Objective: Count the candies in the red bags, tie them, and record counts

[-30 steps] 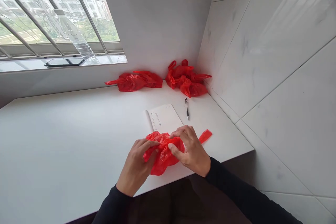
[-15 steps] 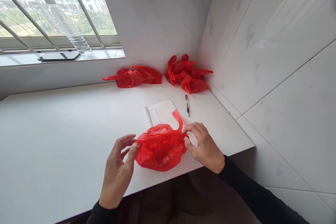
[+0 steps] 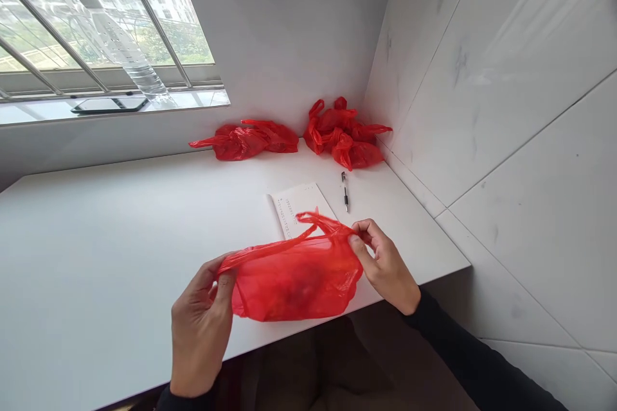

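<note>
A red plastic bag (image 3: 294, 276) is stretched between my two hands near the table's front edge. My left hand (image 3: 205, 321) pinches its upper left corner between thumb and fingers. At the upper right corner, my right hand (image 3: 380, 263) grips the thin plastic. A loose handle of the bag flops to the left from the right-hand end. Something darker shows dimly through the plastic; its kind cannot be made out. Behind the bag lies an open notebook (image 3: 301, 199) with rows of small print, its lower part covered. Right of the notebook is a black-and-clear pen (image 3: 345, 191).
Against the back wall lie knotted red bags, one on the left (image 3: 255, 140) and a heap on the right (image 3: 344, 136). The sill holds a water bottle (image 3: 128, 51) and a dark flat device (image 3: 108, 105). A tiled wall (image 3: 506, 109) bounds the white table (image 3: 110, 237) on the right.
My hands have moved apart, pulling the crumpled bag wide and taut. The loose handle, upright before, now leans left. My left hand has closed more firmly on its corner.
</note>
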A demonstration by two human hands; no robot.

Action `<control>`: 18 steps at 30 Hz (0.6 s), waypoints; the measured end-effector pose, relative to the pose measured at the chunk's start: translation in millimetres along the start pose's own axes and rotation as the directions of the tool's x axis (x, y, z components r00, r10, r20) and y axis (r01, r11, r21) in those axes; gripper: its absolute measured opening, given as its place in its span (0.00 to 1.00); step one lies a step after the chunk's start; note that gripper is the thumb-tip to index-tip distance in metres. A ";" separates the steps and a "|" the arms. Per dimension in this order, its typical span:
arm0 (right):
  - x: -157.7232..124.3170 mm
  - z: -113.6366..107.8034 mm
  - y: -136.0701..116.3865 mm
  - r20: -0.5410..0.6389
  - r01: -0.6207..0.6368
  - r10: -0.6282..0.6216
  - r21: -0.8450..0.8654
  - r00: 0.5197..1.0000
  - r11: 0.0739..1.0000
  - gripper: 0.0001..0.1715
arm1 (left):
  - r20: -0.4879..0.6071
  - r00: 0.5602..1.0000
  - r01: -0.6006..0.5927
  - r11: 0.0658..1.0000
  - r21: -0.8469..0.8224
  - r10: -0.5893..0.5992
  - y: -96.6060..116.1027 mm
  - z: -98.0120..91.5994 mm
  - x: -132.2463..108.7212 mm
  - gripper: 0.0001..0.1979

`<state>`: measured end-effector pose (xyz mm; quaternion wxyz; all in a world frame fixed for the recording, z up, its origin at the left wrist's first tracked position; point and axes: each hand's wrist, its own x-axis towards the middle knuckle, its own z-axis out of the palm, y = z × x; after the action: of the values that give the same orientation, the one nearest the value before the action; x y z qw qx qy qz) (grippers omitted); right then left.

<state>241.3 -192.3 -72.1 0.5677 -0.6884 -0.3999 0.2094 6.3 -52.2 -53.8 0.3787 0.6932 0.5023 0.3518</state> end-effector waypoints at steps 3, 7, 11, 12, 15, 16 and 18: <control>-4.8 -2.2 -9.5 0.094 -0.026 0.016 0.111 0.995 0.993 0.16 | 0.004 0.996 -0.092 0.996 -0.003 0.092 11.8 3.0 -7.4 0.19; -8.6 -1.8 -28.3 0.205 -0.051 0.027 0.112 0.978 0.992 0.10 | 0.004 0.978 -0.210 0.977 0.030 0.210 28.5 2.9 -16.7 0.10; -12.3 -10.8 -31.2 0.119 -0.054 0.030 0.211 0.992 0.976 0.17 | -0.156 0.980 -0.150 0.975 -0.162 0.125 31.2 -11.3 -22.7 0.09; -13.8 -13.8 -30.2 0.107 -0.062 0.039 0.226 0.994 0.972 0.17 | -0.201 0.975 -0.141 0.965 -0.219 0.097 30.8 -14.2 -25.2 0.09; -19.8 -20.7 -29.7 0.078 -0.060 0.042 0.241 0.996 0.969 0.15 | -0.292 0.956 -0.097 0.938 -0.334 -0.005 30.6 -16.8 -36.2 0.07; -22.0 -21.8 -30.9 0.068 -0.054 0.038 0.252 0.997 0.966 0.14 | -0.285 0.958 -0.072 0.937 -0.342 -0.030 30.7 -16.4 -40.1 0.07; -26.5 -22.9 -34.7 0.045 -0.040 0.028 0.303 0.999 0.952 0.13 | -0.201 0.979 -0.026 0.937 -0.348 -0.047 29.8 -16.4 -46.5 0.08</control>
<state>231.8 -226.0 -37.4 0.6549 -0.5956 -0.3623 0.2918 -6.7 -100.5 -25.0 0.4435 0.5722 0.4720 0.5031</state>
